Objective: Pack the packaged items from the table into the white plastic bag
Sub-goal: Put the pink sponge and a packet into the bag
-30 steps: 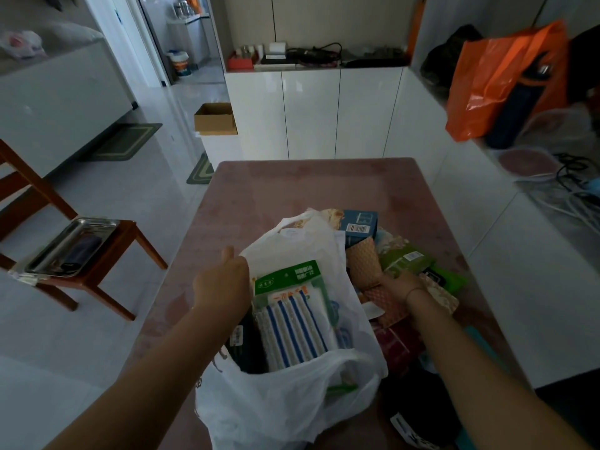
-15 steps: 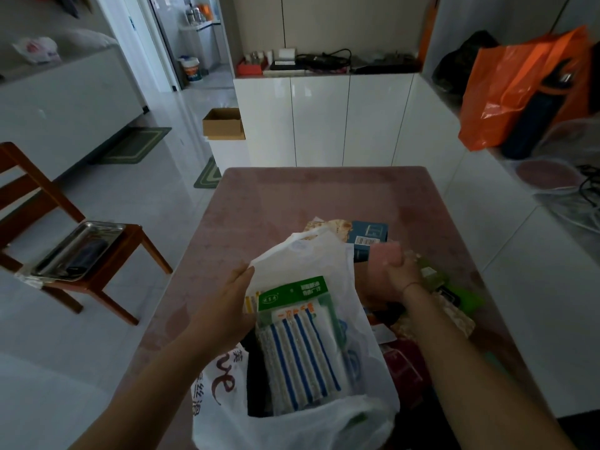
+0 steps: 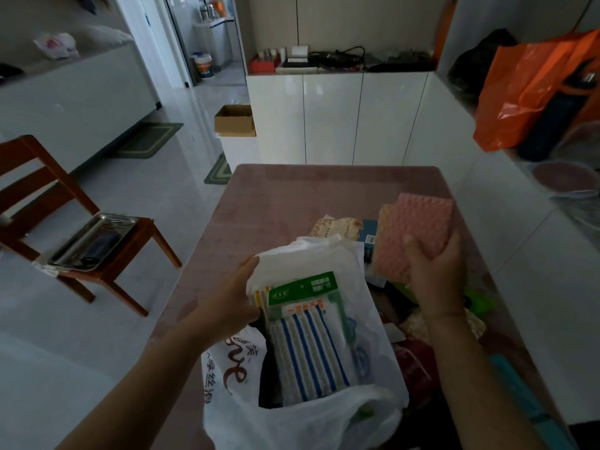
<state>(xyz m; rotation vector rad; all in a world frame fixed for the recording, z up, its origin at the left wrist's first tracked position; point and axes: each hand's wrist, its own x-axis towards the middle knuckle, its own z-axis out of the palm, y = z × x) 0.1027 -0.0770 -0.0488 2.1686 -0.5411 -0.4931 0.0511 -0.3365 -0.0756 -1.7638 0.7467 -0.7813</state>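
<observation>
The white plastic bag (image 3: 292, 420) stands open on the pinkish table (image 3: 292, 203). My left hand (image 3: 227, 300) grips the bag's left rim and holds it open. Inside, a green-headed pack of blue-striped cloths (image 3: 308, 345) stands upright against a dark item. My right hand (image 3: 435, 271) holds a pack of pink and tan textured sponges (image 3: 412, 228), lifted above the pile to the right of the bag. More packaged items lie there: a beige packet (image 3: 337, 226), a blue box (image 3: 368, 235), a green packet (image 3: 480, 302), a dark red pack (image 3: 415, 362).
A wooden chair (image 3: 48, 203) with a metal tray (image 3: 94, 241) stands left of the table. White cabinets (image 3: 334, 118) rise behind the table, and an orange bag (image 3: 526, 92) lies on the counter to the right. A cardboard box (image 3: 234, 120) sits on a white stand.
My right hand picked the sponge pack off the pile and raised it up and to the right. My left hand moved from the bag's top edge to its left rim.
</observation>
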